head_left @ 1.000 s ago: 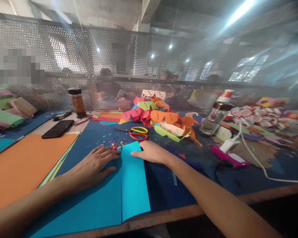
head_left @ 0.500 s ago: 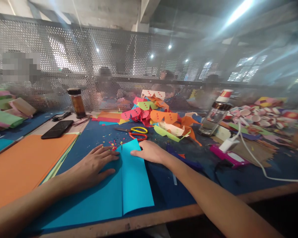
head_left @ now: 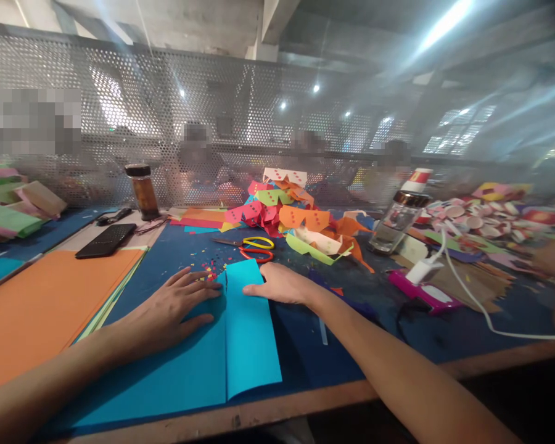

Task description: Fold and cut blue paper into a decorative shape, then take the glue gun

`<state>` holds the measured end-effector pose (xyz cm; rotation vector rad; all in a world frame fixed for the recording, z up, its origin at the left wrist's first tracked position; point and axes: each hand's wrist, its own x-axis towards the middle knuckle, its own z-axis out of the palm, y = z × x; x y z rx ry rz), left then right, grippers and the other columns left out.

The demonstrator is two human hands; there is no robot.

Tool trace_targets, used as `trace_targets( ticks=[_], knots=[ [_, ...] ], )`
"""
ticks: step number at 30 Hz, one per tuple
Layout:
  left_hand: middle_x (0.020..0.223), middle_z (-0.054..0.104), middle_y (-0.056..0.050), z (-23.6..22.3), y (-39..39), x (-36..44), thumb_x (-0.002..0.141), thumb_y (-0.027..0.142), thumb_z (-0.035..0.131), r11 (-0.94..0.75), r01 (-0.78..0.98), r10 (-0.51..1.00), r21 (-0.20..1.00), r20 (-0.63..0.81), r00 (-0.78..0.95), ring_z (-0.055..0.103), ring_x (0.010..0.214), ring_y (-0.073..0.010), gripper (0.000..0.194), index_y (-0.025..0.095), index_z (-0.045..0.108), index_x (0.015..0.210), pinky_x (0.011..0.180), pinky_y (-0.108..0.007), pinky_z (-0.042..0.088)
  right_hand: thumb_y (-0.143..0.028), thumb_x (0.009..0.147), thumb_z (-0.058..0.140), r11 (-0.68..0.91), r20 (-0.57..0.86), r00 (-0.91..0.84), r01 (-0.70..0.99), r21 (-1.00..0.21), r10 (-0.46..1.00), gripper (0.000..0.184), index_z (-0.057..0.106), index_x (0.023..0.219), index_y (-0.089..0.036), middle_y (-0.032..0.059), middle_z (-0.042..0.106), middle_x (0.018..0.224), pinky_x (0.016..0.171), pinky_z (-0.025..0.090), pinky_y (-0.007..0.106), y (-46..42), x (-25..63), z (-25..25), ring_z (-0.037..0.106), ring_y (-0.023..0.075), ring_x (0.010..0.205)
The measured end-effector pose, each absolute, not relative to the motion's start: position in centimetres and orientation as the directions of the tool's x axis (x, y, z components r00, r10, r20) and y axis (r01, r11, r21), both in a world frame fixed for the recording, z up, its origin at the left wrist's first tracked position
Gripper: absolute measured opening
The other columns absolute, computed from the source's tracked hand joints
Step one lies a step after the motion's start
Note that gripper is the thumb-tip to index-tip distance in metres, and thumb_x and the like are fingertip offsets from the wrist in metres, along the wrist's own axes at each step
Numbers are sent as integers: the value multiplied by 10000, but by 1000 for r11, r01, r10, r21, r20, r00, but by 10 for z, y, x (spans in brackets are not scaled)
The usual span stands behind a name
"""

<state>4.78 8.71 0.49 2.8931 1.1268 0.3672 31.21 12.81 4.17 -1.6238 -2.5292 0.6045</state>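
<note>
A blue sheet of paper (head_left: 166, 376) lies on the table before me, with a straight crease down its right part. My left hand (head_left: 189, 300) rests flat on it, left of the crease, fingers spread. The panel right of the crease (head_left: 250, 333) is raised slightly, its near edge curling. My right hand (head_left: 277, 283) pinches that panel near its far right edge, thumb on top and fingers hidden underneath. A short dark gap shows at the crease's far end. Beyond the hands lie scissors (head_left: 247, 243) with yellow and red handles, beside small coloured paper bits (head_left: 208, 269).
Cut paper masks (head_left: 303, 217) are heaped behind the scissors. An orange paper stack (head_left: 50, 296) and a phone (head_left: 105, 240) lie left, near a jar of brown liquid (head_left: 144, 194). Rightward are a clear bottle (head_left: 398, 219), a magenta power strip (head_left: 425, 293) and a white cable (head_left: 483, 308).
The gap at the far end of the crease has widened a little. The right panel's near corner has shifted slightly left. Both hands keep almost the same place.
</note>
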Motion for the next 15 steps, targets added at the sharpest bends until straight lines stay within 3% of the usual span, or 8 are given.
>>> trace_targets(
  ticks=[5, 10, 15],
  knots=[
    [1456, 553, 7, 6, 86, 46, 991, 434, 496, -748, 657, 660, 97, 215, 720, 423, 1404, -270, 385, 330, 513, 1362, 1196, -611, 247, -465, 831, 608, 314, -87, -374, 865, -391, 923, 320, 563, 691, -181, 20, 603, 693, 562, 292, 262, 131, 310, 38, 531, 160, 640],
    [1432, 575, -1, 6, 83, 48, 984, 433, 509, -748, 653, 662, 118, 208, 720, 468, 1369, -264, 365, 315, 548, 1327, 1194, -594, 263, -491, 853, 587, 355, -107, -446, 816, -456, 889, 342, 581, 713, -180, 32, 637, 753, 581, 331, 253, 132, 312, 38, 563, 175, 693],
    [1426, 580, -3, 6, 84, 48, 968, 427, 541, -747, 650, 664, 142, 209, 718, 479, 1359, -265, 376, 324, 548, 1329, 1187, -585, 278, -471, 823, 635, 370, -105, -442, 841, -395, 891, 306, 638, 769, -169, 59, 684, 820, 629, 375, 265, 132, 312, 36, 590, 196, 738]
  ],
)
